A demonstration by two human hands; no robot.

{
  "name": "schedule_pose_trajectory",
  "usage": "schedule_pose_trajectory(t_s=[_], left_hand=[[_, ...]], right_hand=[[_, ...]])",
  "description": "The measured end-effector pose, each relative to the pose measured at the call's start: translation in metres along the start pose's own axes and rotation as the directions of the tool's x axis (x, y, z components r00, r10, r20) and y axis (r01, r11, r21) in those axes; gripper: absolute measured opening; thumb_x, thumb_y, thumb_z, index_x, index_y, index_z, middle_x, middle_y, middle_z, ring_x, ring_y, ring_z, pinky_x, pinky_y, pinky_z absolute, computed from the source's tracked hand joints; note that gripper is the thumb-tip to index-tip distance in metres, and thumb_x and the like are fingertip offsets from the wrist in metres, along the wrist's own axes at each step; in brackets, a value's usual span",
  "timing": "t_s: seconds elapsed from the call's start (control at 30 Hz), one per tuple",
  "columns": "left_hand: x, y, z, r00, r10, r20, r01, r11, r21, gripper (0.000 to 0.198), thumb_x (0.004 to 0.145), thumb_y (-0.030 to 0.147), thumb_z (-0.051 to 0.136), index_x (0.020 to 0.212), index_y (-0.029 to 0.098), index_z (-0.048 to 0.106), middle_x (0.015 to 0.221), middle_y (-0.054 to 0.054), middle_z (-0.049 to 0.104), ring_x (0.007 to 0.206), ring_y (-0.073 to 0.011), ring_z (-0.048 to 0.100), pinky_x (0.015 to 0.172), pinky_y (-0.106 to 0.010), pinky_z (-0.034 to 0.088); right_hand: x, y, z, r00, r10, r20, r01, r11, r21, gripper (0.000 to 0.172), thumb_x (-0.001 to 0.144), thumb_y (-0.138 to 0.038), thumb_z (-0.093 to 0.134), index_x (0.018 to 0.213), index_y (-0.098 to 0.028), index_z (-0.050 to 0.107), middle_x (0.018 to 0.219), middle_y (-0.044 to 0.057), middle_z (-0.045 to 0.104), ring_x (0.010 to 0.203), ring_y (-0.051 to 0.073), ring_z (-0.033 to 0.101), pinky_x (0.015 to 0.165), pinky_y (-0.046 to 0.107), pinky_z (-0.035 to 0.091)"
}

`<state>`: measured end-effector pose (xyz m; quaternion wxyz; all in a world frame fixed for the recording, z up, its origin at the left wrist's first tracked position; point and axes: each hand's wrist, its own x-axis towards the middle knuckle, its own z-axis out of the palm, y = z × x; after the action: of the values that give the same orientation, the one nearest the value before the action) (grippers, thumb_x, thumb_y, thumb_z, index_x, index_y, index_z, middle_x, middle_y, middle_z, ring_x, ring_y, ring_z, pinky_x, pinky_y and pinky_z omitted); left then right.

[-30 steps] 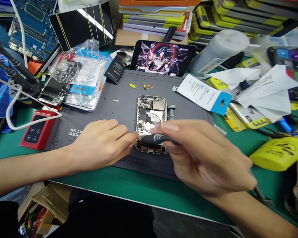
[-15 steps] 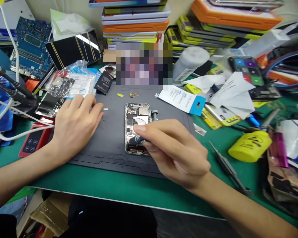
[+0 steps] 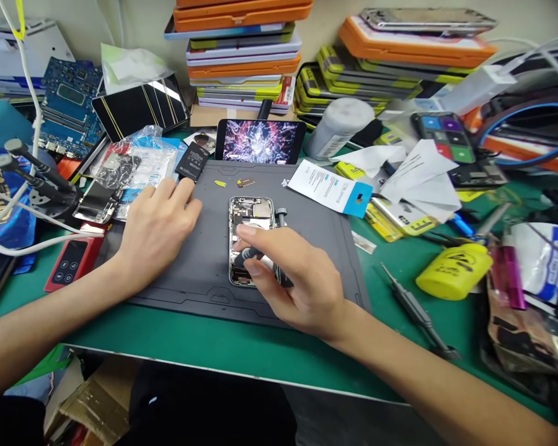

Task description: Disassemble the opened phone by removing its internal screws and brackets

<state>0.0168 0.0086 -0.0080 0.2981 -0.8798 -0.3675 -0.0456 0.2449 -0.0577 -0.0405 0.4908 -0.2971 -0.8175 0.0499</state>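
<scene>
An opened phone body (image 3: 251,217) lies face down on the grey work mat (image 3: 214,272), its inner parts showing. My right hand (image 3: 297,282) rests over its lower half, fingers closed round a dark screwdriver (image 3: 251,255) whose tip sits on the phone. My left hand (image 3: 155,226) lies flat on the mat's upper left, fingers stretched toward a black battery (image 3: 192,162) and a small metal part hidden under the fingertips. Two small yellow bits (image 3: 220,183) lie near the mat's far edge.
A lit phone (image 3: 259,140) leans at the back. Clear bags of parts (image 3: 139,161) lie left, a red controller (image 3: 69,263) front left. Papers (image 3: 418,170), a yellow bottle (image 3: 453,271) and a second screwdriver (image 3: 411,310) crowd the right. Cases stack behind.
My left hand left the phone's side and moved up and left across the mat toward the battery. My right hand slid slightly down the phone with the screwdriver. The view pulled back.
</scene>
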Motion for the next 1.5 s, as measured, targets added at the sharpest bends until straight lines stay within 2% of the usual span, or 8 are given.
schedule_pose_trajectory(t_s=[0.23,0.37,0.5,0.57,0.67,0.83,1.27,1.5], left_hand=[[-0.001,0.002,0.008,0.999,-0.004,-0.039,0.0,0.996,-0.094,0.022,0.104,0.013,0.055,0.088,0.016,0.071,0.102,-0.014,0.071,0.085,-0.0291,0.065,0.06,-0.039,0.043],[-0.003,0.003,0.002,1.0,-0.005,0.01,0.008,0.943,-0.333,0.017,0.108,0.02,0.054,0.103,0.015,0.07,0.106,-0.013,0.073,0.093,-0.0275,0.067,0.071,-0.038,0.049],[-0.003,0.009,-0.008,0.997,-0.039,0.064,0.072,0.722,-0.688,0.011,0.109,0.023,0.057,0.11,0.018,0.066,0.107,-0.005,0.074,0.091,-0.0195,0.068,0.078,-0.032,0.052],[-0.002,0.015,-0.01,0.998,-0.006,0.066,0.055,0.639,-0.767,0.009,0.109,0.022,0.058,0.109,0.018,0.066,0.107,-0.003,0.074,0.09,-0.0172,0.069,0.078,-0.029,0.053],[-0.002,0.026,-0.01,0.998,0.044,0.034,-0.005,0.678,-0.735,0.014,0.111,0.024,0.056,0.11,0.017,0.067,0.111,-0.006,0.072,0.097,-0.02,0.07,0.081,-0.031,0.055],[-0.005,0.035,-0.007,0.998,0.053,-0.017,-0.051,0.741,-0.669,0.018,0.112,0.028,0.055,0.109,0.017,0.069,0.115,-0.007,0.073,0.097,-0.0201,0.069,0.081,-0.033,0.056],[-0.013,0.038,-0.007,0.991,0.015,-0.132,-0.098,0.753,-0.65,0.013,0.11,0.026,0.063,0.112,0.015,0.071,0.113,-0.005,0.08,0.093,-0.0186,0.072,0.083,-0.033,0.058],[-0.027,0.032,-0.012,0.967,0.125,-0.221,-0.227,0.818,-0.529,0.017,0.11,0.021,0.06,0.121,0.018,0.073,0.115,-0.006,0.079,0.094,-0.0196,0.074,0.079,-0.033,0.059]], right_hand=[[-0.002,0.0,0.0,1.0,0.0,0.014,0.0,1.0,0.005,0.065,0.097,-0.001,0.059,0.158,-0.021,0.049,0.112,0.008,0.081,0.095,0.021,0.078,0.081,0.035,0.068],[-0.001,-0.002,-0.002,0.994,0.107,-0.031,-0.102,0.986,0.13,0.065,0.101,-0.004,0.058,0.16,-0.029,0.047,0.128,0.008,0.077,0.099,0.02,0.079,0.083,0.036,0.07],[0.009,0.003,-0.007,0.872,0.35,-0.342,-0.288,0.932,0.22,0.049,0.107,-0.016,0.054,0.151,-0.038,0.055,0.144,0.008,0.064,0.098,0.018,0.078,0.06,0.027,0.064],[0.014,0.01,-0.009,0.806,0.418,-0.419,-0.337,0.906,0.257,0.041,0.108,-0.02,0.053,0.145,-0.037,0.058,0.126,0.007,0.069,0.09,0.017,0.076,0.053,0.025,0.059],[0.015,0.019,-0.007,0.781,0.506,-0.366,-0.375,0.849,0.373,0.038,0.108,-0.02,0.053,0.143,-0.034,0.057,0.1,0.002,0.072,0.07,0.014,0.068,0.052,0.024,0.056],[0.011,0.017,-0.001,0.758,0.584,-0.292,-0.42,0.778,0.467,0.038,0.107,-0.023,0.054,0.144,-0.034,0.056,0.103,0.001,0.075,0.067,0.014,0.065,0.053,0.026,0.056],[0.009,0.012,0.0,0.794,0.546,-0.269,-0.412,0.807,0.424,0.037,0.108,-0.022,0.054,0.144,-0.034,0.055,0.104,0.001,0.075,0.059,0.01,0.063,0.051,0.024,0.057],[0.007,0.016,0.0,0.812,0.543,-0.213,-0.423,0.8,0.427,0.037,0.104,-0.014,0.061,0.138,-0.028,0.056,0.119,0.006,0.077,0.09,0.016,0.08,0.075,0.03,0.071]])
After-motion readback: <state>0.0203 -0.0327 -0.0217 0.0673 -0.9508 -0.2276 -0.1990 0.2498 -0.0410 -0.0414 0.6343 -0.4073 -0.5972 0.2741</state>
